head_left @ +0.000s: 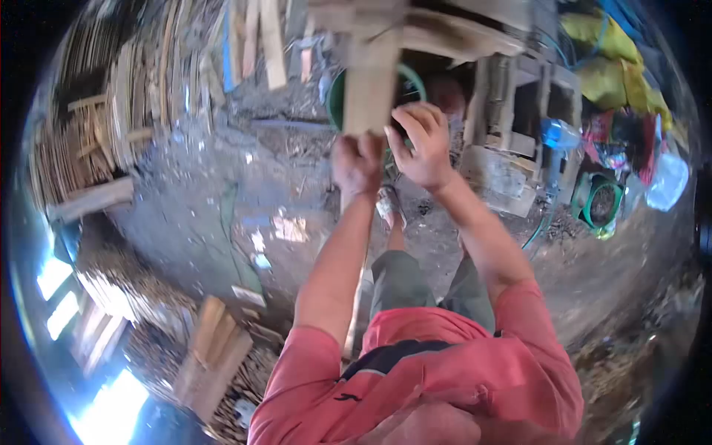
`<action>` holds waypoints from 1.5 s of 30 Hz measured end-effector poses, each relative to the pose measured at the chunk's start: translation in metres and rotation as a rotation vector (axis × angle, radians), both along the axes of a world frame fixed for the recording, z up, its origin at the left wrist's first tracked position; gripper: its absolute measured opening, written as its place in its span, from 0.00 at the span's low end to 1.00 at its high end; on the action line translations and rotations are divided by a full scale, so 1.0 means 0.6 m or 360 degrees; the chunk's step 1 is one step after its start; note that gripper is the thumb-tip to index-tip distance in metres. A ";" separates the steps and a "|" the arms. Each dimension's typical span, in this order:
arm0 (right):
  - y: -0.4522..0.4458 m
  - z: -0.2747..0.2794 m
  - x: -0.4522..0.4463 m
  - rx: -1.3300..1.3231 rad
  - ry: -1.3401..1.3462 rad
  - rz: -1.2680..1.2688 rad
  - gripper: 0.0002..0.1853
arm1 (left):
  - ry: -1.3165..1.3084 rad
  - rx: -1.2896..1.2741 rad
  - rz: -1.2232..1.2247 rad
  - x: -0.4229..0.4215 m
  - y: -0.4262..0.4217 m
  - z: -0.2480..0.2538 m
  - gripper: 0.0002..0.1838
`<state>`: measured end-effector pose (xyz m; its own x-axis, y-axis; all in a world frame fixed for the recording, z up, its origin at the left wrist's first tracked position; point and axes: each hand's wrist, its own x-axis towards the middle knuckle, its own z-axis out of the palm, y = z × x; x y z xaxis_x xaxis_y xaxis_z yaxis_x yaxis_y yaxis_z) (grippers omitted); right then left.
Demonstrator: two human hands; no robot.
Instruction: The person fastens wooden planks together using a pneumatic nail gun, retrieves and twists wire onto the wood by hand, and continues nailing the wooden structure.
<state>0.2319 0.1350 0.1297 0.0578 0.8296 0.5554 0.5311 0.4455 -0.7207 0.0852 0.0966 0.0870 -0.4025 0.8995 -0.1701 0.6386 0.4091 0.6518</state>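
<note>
A long flat wooden board (pixel 369 81) stretches away from me at the top centre, blurred by motion. My left hand (pixel 359 162) is closed around its near end. Just to the right of the board is my right hand (pixel 424 144), fingers partly bent and apart, the thumb close to the board's edge; I see nothing held in it. Beneath the board stands a green bucket (pixel 335 104), whose middle the board hides.
A rough wooden workbench (pixel 489 167) stands ahead on the right, with a blue-topped tool (pixel 560 135) beside it. Many wooden slats (pixel 130 85) lean at the left. Yellow sacks (pixel 604 44) and a green-rimmed container (pixel 598 202) lie right. Offcuts (pixel 213 348) sit lower left.
</note>
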 end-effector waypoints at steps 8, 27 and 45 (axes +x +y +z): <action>0.166 -0.014 -0.151 0.0187 -0.1234 0.0687 0.10 | -0.0976 0.0092 0.0326 -0.084 -0.003 -0.024 0.22; 0.176 -0.011 -0.160 -0.0290 -0.1545 0.0821 0.10 | -0.0246 -0.0953 -0.0114 -0.058 0.180 -0.583 0.14; 0.177 -0.015 -0.157 -0.0092 -0.1358 0.0742 0.06 | -0.0713 -0.0212 -0.0119 -0.166 0.094 -0.354 0.13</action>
<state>0.1376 0.2413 0.1206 -0.6864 0.6943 0.2161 0.6641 0.7196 -0.2028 -0.0143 0.1530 -0.1256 -0.1981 0.8818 -0.4280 0.3373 0.4713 0.8149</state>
